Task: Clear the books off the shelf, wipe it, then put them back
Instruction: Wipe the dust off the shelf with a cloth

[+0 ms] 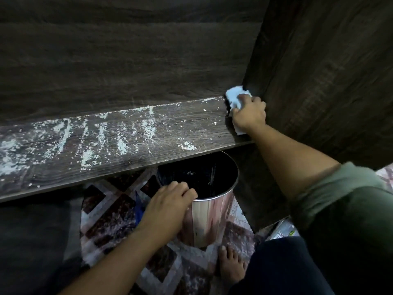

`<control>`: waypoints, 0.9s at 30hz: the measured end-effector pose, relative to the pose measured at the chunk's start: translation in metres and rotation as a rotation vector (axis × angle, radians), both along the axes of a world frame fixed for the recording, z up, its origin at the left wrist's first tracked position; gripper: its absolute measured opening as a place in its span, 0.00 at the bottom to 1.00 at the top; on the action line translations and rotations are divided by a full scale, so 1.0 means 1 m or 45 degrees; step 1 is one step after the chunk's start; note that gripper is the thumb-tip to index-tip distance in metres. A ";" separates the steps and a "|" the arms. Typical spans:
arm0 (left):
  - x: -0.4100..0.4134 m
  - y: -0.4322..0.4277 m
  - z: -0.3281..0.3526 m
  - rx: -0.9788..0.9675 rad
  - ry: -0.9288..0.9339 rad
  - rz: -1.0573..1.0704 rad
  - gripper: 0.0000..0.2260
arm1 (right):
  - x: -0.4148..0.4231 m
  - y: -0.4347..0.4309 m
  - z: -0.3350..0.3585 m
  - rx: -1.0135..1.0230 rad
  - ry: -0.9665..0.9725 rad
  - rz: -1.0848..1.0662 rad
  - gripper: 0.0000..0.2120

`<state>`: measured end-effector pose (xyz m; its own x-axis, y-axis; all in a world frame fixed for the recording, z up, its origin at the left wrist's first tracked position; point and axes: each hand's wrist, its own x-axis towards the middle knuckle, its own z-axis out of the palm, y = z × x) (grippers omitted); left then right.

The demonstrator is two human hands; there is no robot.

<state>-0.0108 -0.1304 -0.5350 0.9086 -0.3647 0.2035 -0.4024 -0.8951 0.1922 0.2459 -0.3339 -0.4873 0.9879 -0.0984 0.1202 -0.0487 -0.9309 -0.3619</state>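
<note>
Right hand grips cloth at shelf corner; left hand grips bin rim (sweep crumbs binward).

Shelf: a dark wood-grain board, set level between a dark back panel and a side panel at the right. No books are seen on it. Its top is streaked and speckled with white dust, thickest toward the left end, thinner near the right corner. Cloth: pale blue-white, crumpled, pressed onto the shelf at the far right corner, against the side panel.
</note>
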 end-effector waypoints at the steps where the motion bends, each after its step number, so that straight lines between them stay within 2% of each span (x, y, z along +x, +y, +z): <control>1: -0.001 0.000 0.000 0.005 -0.003 -0.002 0.20 | 0.005 0.000 0.000 -0.039 0.104 0.044 0.25; 4: 0.000 -0.001 0.001 0.007 -0.034 0.002 0.18 | 0.009 0.018 -0.007 -0.073 0.163 0.218 0.25; 11: 0.001 0.001 0.002 -0.019 -0.065 0.029 0.17 | -0.038 0.059 -0.019 0.156 -0.137 0.573 0.19; 13: -0.001 0.001 0.002 -0.015 -0.070 0.029 0.18 | -0.036 0.057 -0.016 0.222 -0.255 0.560 0.20; 16: -0.004 0.003 0.000 -0.024 -0.070 0.023 0.20 | -0.017 0.050 -0.004 0.225 -0.416 0.298 0.21; 18: -0.005 0.004 -0.001 -0.024 -0.065 0.025 0.20 | -0.002 0.047 0.000 0.099 -0.223 0.186 0.22; 21: -0.005 0.006 -0.002 -0.025 -0.058 0.034 0.19 | 0.004 0.052 -0.004 -0.129 0.099 0.270 0.23; 27: -0.006 0.008 -0.003 -0.031 -0.028 0.026 0.22 | -0.025 0.060 -0.013 -0.169 -0.034 0.524 0.22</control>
